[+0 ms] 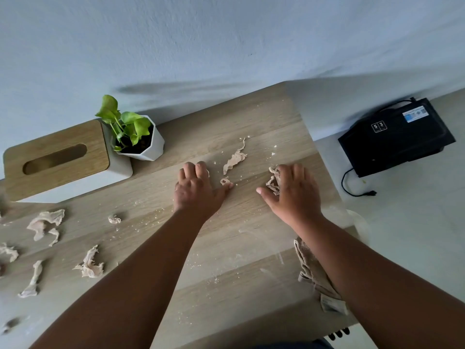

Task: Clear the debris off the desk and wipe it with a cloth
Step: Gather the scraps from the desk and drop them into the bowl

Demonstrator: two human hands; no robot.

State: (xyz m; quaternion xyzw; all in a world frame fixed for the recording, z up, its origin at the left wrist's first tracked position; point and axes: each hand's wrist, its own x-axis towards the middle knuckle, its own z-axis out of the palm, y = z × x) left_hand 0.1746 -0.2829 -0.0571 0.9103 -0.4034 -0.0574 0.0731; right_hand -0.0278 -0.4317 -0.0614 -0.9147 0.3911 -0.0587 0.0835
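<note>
Left hand [198, 190] lies released on the surface [251, 238], a scrap [225, 181] at its thumb, while right hand [292, 192] grasps a wad [273, 181], cloth [314, 275] under its forearm

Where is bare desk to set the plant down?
Bare patches: between the forearms near the front edge, and the far desk corner behind the long scrap. Crowded: the left side, strewn with scraps, and around both hands.

Tissue box [56, 157] and plant pot [148, 144] block the desk's [251, 233] far-left corner.
</note>
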